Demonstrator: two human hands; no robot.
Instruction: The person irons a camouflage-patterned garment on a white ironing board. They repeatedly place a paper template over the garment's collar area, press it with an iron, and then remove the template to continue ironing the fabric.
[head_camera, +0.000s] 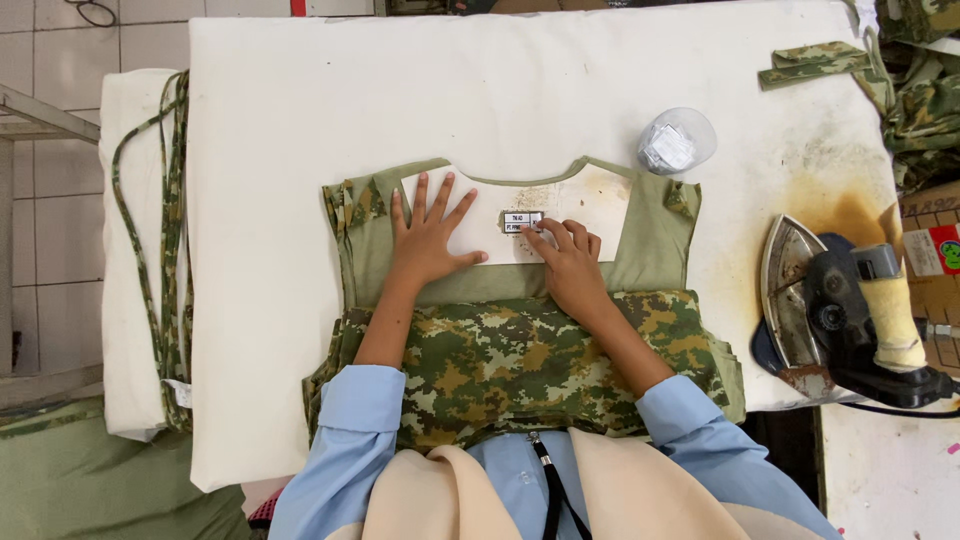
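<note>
Both hands work: my left hand (428, 240) lies flat, fingers spread, pinning the white card template (520, 215) on the olive-and-camouflage garment (520, 330), while my right hand (568, 262) pinches the small white label (522, 221) to place it.

Both hands (430, 240) on camouflage garment (530, 355)

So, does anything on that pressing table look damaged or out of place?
Yes. The white padded table cover carries brown scorch-like stains at its right side, beside the upturned metal iron. The white card template under both hands also shows brownish marks. Nothing looks spilled.
</note>
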